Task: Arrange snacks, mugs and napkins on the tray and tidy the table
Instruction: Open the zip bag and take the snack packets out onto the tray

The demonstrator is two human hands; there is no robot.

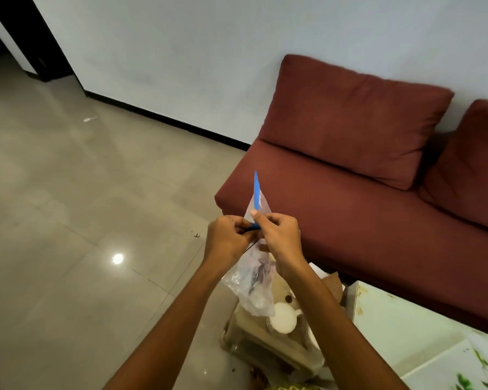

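A clear plastic zip bag (pixel 254 288) with a blue seal strip hangs in the air in front of me. My left hand (pixel 227 240) and my right hand (pixel 279 235) both pinch the blue strip at the bag's top, close together. One end of the strip sticks up above my fingers. Something dark and small lies inside the bag; I cannot tell what. Below the bag, a white mug (pixel 283 319) stands in an open cardboard box (pixel 254 342) on the floor.
A dark red sofa (pixel 364 220) with two back cushions stands against the white wall on the right. A pale table top (pixel 400 319) with a green-patterned cloth shows at the bottom right. Shiny beige floor tiles (pixel 82 220) spread to the left.
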